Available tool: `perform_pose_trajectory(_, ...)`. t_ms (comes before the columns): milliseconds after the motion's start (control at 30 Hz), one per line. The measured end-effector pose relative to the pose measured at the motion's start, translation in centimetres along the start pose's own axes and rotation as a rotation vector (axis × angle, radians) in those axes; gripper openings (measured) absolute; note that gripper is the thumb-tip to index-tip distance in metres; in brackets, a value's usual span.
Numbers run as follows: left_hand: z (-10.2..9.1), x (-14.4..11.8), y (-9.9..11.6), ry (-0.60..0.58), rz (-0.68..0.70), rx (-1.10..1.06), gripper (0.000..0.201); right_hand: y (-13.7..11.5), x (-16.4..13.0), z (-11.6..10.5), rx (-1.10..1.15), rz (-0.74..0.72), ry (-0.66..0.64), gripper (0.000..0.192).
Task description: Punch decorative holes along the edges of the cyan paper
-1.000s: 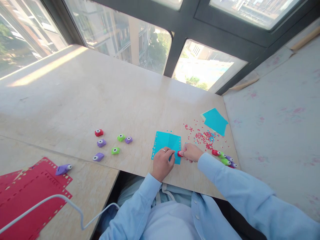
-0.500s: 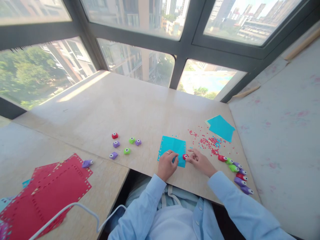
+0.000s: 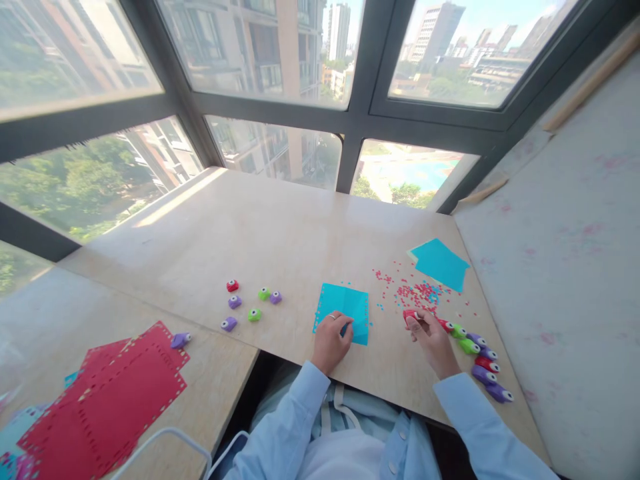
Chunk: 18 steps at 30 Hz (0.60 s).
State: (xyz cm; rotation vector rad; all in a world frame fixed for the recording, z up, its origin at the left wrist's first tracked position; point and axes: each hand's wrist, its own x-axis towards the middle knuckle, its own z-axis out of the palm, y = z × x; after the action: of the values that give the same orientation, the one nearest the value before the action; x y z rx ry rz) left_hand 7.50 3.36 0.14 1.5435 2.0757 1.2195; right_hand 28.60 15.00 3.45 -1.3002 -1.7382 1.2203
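A blue square of paper (image 3: 350, 300) with small holes punched along its left and right edges lies in front of me. My left hand (image 3: 332, 343), a ring on one finger, rests over its lower edge with the fingers curled and pressed on the paper. To the right, my right hand (image 3: 434, 340) pinches a red craft punch (image 3: 410, 315) with an eye-like white button, held just off the paper's right side. Close by that hand, several red, green and purple craft punches (image 3: 470, 346) stand in a slanting row.
Red and blue paper bits (image 3: 417, 293) are scattered on the table (image 3: 280, 233) near more blue paper (image 3: 440, 263). Left of centre sit several punches (image 3: 255, 315). Punched red sheets (image 3: 130, 393) with a purple punch (image 3: 181, 340) lie far left, near a white cable (image 3: 175, 433).
My right hand has moved right with the red craft punch, away from the blue paper's right edge. My left hand has stayed on the paper. The view has tilted up slightly.
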Motion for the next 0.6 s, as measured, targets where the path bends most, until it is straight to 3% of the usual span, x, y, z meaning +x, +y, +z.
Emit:
perform_pose_trajectory(67,-0.1,0.1,0.1,-0.006,-0.001,0.012,0.015,-0.7,-1.2,0.6,0.239,0.115,-0.055,0.062)
perform_pose_trajectory(133,-0.2,0.1,0.2,-0.011,0.002,0.025,0.015,-1.2,-2.2,1.9,0.384,0.203,-0.19,0.062)
perform_pose_trajectory(200,-0.3,0.1,0.2,-0.013,0.012,0.034,0.016,-1.4,-2.5,3.5,0.409,0.276,-0.408,0.065)
perform_pose_trajectory(233,-0.3,0.1,0.2,-0.012,0.016,0.036,0.017,-1.3,-2.3,4.2,0.355,0.24,-0.437,0.066)
perform_pose_trajectory(267,-0.3,0.1,0.2,-0.012,0.018,0.037,0.017,-1.2,-2.0,4.8,0.271,0.155,-0.38,0.067)
perform_pose_trajectory(367,-0.3,0.1,0.1,-0.015,0.016,0.039,0.017,-0.7,-0.9,5.6,0.058,-0.152,-0.013,0.062)
perform_pose_trajectory(400,-0.3,0.1,0.1,-0.016,0.013,0.041,0.017,-0.6,-0.7,5.7,0.042,-0.214,0.054,0.057)
perform_pose_trajectory(500,-0.3,0.2,0.2,-0.016,-0.003,0.053,0.017,-0.4,-0.9,5.6,0.106,-0.268,0.001,0.043)
perform_pose_trajectory(600,-0.4,0.4,0.3,-0.013,-0.012,0.06,0.017,0.2,-2.3,5.8,0.172,-0.19,-0.064,0.045)
